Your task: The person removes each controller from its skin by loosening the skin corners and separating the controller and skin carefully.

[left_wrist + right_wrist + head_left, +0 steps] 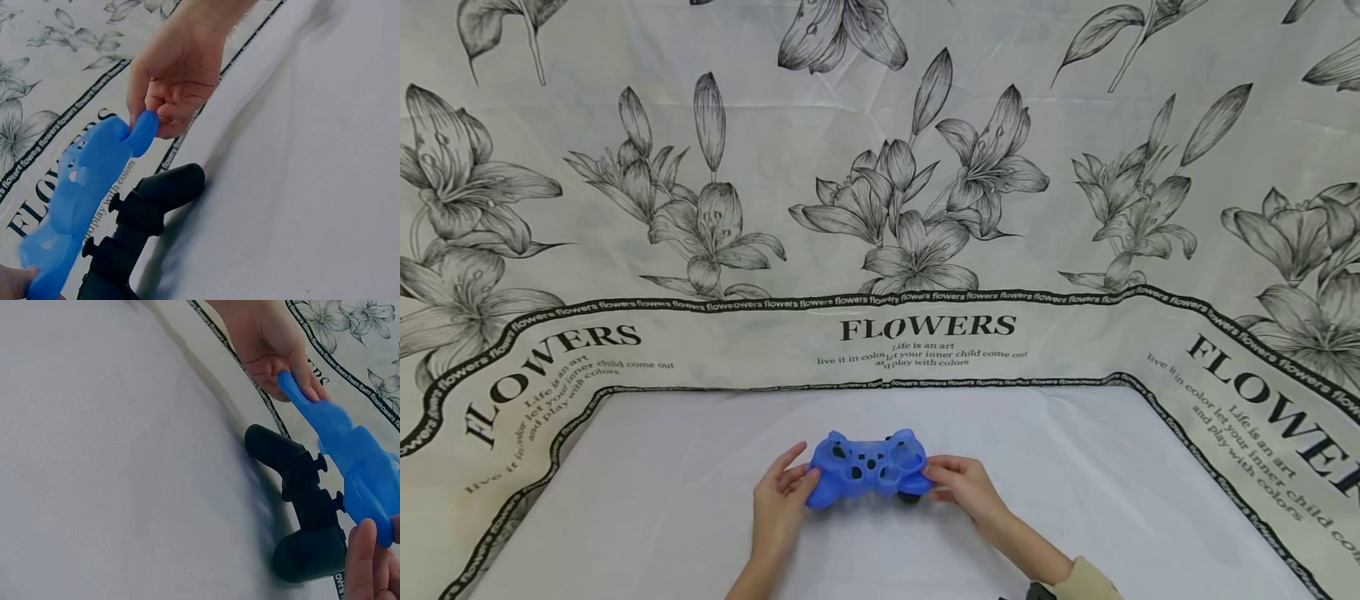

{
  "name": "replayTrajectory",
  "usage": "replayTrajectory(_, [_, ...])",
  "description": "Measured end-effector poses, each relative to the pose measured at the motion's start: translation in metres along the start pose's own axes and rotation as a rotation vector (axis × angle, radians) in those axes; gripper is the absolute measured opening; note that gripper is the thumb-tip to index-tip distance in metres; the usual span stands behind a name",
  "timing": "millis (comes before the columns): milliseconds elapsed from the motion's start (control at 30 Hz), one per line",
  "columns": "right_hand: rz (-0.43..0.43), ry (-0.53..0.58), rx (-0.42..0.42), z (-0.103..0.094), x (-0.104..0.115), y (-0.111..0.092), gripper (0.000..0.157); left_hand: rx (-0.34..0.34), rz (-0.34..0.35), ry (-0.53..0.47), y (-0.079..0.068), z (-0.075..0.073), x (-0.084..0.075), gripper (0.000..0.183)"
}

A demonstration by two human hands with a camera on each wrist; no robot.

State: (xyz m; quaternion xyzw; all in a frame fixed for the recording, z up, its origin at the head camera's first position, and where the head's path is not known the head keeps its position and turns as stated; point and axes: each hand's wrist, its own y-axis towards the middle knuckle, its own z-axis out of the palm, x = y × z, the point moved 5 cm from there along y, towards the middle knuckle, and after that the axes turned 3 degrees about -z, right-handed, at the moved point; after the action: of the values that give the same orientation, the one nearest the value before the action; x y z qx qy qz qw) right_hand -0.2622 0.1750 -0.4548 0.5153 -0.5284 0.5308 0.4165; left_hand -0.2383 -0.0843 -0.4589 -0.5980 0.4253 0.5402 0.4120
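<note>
A blue silicone controller cover (871, 468) is held up between both hands, its cut-outs facing up in the head view. My left hand (778, 504) pinches the cover's left grip end between thumb and fingers. At the opposite end, my right hand (973, 492) pinches the right grip part. Below the cover a black game controller (137, 222) lies on the white table, thumbsticks pointing toward the cover. Both wrist views show a gap between cover and controller. From the head, the cover hides most of the controller.
A white cloth covers the table (662, 500). Behind and at both sides rises a curtain (737, 350) printed with lilies and the word FLOWERS. A beige sleeve (1081, 581) shows on the right arm.
</note>
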Motion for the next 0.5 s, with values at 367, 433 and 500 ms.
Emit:
replayTrajectory(367, [0.001,-0.067,-0.002,0.0021,-0.0003,-0.0012,0.041,0.017,-0.010,-0.027,-0.0025,0.0032,0.0010,0.046])
replayTrajectory(433, [-0.010,-0.095,0.021,0.0024,0.0014,-0.0006,0.041,0.032,-0.012,-0.038,-0.0030,0.0027,0.0000,0.048])
replayTrajectory(500, [-0.026,-0.114,0.061,0.0020,0.0025,0.0002,0.042,0.047,-0.011,-0.044,-0.0027,0.0018,-0.0004,0.051])
